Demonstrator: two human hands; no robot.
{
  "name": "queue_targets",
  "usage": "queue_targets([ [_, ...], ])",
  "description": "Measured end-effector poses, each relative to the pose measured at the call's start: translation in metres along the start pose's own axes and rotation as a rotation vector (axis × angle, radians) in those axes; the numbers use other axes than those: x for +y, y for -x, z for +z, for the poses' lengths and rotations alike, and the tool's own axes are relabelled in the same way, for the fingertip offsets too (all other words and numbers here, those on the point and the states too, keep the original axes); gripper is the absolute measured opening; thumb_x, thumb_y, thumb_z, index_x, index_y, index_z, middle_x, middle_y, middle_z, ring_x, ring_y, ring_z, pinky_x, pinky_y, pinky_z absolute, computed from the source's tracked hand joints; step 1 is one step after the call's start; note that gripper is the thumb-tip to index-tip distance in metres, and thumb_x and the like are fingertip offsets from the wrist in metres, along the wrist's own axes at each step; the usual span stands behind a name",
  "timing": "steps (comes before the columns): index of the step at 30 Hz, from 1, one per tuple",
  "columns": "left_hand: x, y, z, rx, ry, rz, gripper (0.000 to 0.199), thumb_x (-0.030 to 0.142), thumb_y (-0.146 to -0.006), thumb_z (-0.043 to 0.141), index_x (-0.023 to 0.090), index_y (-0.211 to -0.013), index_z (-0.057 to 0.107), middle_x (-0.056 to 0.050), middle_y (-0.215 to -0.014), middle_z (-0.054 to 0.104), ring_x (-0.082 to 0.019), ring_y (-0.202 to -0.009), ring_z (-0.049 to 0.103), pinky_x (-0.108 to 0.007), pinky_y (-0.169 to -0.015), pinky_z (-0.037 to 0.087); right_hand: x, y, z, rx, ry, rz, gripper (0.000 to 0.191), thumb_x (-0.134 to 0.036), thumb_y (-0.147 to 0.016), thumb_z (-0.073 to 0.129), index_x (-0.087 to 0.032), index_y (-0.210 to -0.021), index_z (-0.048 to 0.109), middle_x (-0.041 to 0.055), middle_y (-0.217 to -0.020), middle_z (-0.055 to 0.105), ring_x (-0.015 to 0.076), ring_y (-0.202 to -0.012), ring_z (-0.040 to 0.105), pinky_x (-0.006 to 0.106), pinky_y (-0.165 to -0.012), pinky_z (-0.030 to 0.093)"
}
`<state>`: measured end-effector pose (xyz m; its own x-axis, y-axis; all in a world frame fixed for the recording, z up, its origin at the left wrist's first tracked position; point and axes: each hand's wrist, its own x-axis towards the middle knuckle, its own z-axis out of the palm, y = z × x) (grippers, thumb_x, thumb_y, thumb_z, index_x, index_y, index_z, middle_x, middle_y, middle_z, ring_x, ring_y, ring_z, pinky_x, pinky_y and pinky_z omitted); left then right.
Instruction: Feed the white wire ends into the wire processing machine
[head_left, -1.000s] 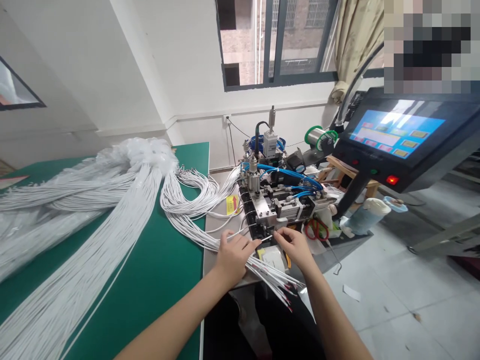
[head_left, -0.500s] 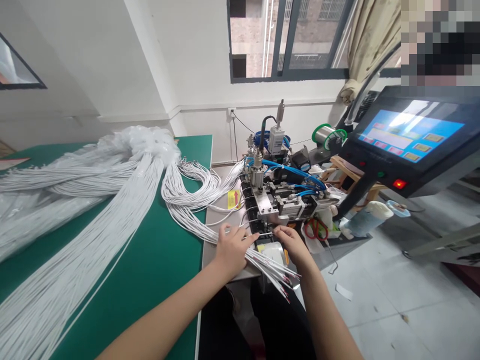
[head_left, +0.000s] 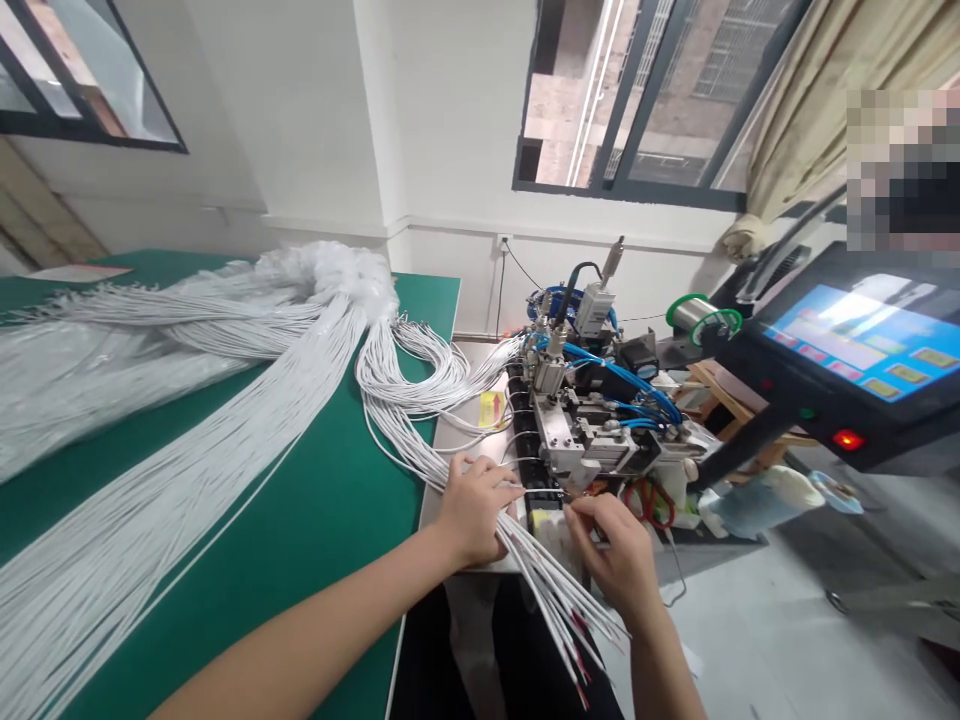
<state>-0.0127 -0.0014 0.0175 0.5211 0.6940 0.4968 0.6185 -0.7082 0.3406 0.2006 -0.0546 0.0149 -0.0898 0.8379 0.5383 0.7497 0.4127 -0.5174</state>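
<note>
My left hand (head_left: pixel 474 510) is closed around a bundle of white cables (head_left: pixel 544 580), whose loose ends with reddish tips fan out toward my lap. From its fingertips a single white cable (head_left: pixel 541 491) runs right, across the front of the black cable rack (head_left: pixel 529 440) on the machine. My right hand (head_left: pixel 616 545) is pinched at the far end of that cable, close below the machine's metal head (head_left: pixel 566 450). The exact contact at its fingertips is too small to make out.
Coiled white cables (head_left: pixel 390 380) and long plastic-wrapped cables (head_left: pixel 247 440) cover much of the green table (head_left: pixel 300 600). Right of the machine are red-handled scissors (head_left: pixel 651 502), a lit touchscreen (head_left: pixel 870 335) and a wire spool (head_left: pixel 701 318). A blurred person is at upper right.
The view has swung left and tilted, so the scene sits farther right. My left hand still grips the bundle; my right hand has dropped slightly relative to the single cable.
</note>
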Motion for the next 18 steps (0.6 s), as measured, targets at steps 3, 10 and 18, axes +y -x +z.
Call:
queue_targets([
  [3,0.001,0.0,-0.002,0.008,0.005,-0.014,0.023,0.024,-0.076,0.054,0.03,-0.093,0.069,0.0,-0.101,0.068,-0.021,-0.094,0.053,-0.047,-0.089,0.025,-0.013,-0.006,0.003,-0.14,0.096,-0.243,0.015,-0.024,-0.087,0.055,-0.02,-0.099,0.064,0.0054,-0.076,0.062,0.0197,-0.074,0.053,0.031,-0.071,0.041],
  [10,0.001,0.002,0.0,-0.006,-0.006,-0.002,0.027,0.027,-0.072,0.059,0.027,-0.098,0.067,-0.002,-0.101,0.067,-0.024,-0.098,0.051,-0.049,-0.09,0.025,-0.034,-0.016,0.022,-0.301,0.027,-0.366,0.027,-0.038,-0.09,0.053,-0.019,-0.108,0.061,0.0026,-0.074,0.058,0.0162,-0.069,0.055,0.025,-0.062,0.043],
  [18,-0.001,0.003,0.008,0.014,-0.048,-0.027,0.027,0.015,-0.077,0.055,0.029,-0.096,0.068,-0.003,-0.109,0.065,-0.024,-0.104,0.049,-0.049,-0.092,0.026,-0.034,-0.009,0.029,-0.21,0.102,-0.431,0.028,-0.04,-0.093,0.048,-0.022,-0.107,0.063,0.0022,-0.073,0.059,0.0154,-0.067,0.053,0.026,-0.063,0.039],
])
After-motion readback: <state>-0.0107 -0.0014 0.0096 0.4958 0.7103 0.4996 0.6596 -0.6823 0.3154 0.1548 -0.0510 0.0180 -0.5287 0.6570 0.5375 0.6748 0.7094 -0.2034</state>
